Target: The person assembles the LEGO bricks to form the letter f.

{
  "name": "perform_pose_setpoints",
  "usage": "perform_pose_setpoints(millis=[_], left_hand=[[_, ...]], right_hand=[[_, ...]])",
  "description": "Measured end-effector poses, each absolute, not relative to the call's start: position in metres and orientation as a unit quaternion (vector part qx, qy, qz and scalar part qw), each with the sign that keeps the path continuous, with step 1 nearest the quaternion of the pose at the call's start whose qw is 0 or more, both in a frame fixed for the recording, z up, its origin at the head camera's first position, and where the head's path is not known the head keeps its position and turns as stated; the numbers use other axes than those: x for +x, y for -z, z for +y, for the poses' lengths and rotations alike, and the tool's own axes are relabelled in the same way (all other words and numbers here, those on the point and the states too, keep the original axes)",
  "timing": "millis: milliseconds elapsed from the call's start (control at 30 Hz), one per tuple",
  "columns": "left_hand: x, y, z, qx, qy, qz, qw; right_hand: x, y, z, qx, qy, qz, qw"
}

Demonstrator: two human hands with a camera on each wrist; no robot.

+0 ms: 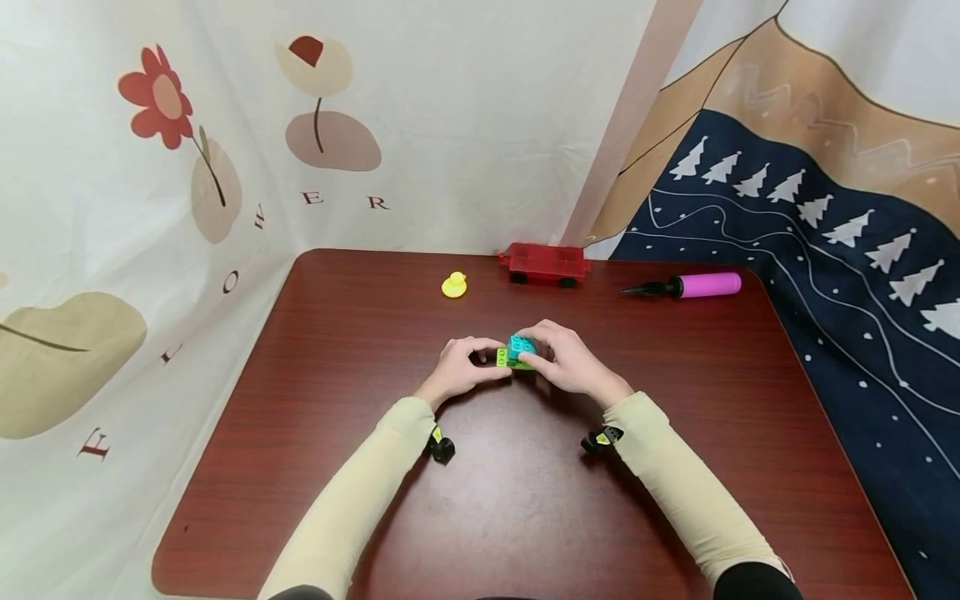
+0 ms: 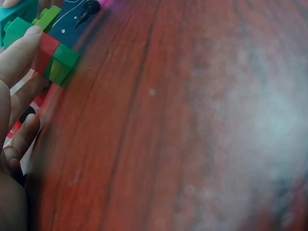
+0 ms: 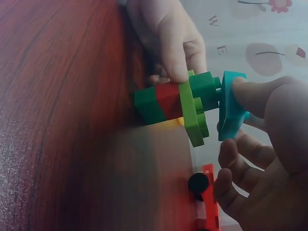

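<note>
In the head view my left hand (image 1: 461, 367) and right hand (image 1: 567, 360) meet over the middle of the table. A small stack of toy building blocks is between them. From bottom to top, the right wrist view shows a dark green block (image 3: 145, 106), a red block (image 3: 167, 100), a wide lime plate (image 3: 188, 115) and another green block (image 3: 204, 89). My left thumb and fingers pinch the stack. A teal block (image 3: 232, 106), pinched by my right thumb and fingers, sits slightly tilted at the top studs, with a narrow gap showing.
Toward the back edge of the brown table (image 1: 360, 300) are a yellow rubber duck (image 1: 453, 285) and a red toy wagon (image 1: 546, 263) with black wheels. A pink and black hand pump (image 1: 705, 285) lies at the back right. Printed cloths hang behind the table.
</note>
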State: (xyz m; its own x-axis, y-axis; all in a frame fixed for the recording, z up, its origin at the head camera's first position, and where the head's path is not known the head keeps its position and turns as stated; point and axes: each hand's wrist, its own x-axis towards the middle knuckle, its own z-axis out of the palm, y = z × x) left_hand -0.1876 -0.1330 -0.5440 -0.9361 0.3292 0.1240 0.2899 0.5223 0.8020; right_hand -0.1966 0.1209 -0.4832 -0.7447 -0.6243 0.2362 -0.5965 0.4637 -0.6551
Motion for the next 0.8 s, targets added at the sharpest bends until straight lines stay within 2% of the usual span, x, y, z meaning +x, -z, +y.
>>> perform_pose_setpoints(millis=[567, 800], left_hand=[[-0.188, 0.542, -0.132, 0.178, -0.452, 0.874, 0.025], [-0.187, 0.542, -0.132, 0.18, -0.445, 0.877, 0.017]], right_hand=[[-0.191, 0.474, 0.119, -0.372, 0.281, 0.885, -0.007], [-0.194, 0.466, 0.117, -0.382, 0.256, 0.888, 0.006]])
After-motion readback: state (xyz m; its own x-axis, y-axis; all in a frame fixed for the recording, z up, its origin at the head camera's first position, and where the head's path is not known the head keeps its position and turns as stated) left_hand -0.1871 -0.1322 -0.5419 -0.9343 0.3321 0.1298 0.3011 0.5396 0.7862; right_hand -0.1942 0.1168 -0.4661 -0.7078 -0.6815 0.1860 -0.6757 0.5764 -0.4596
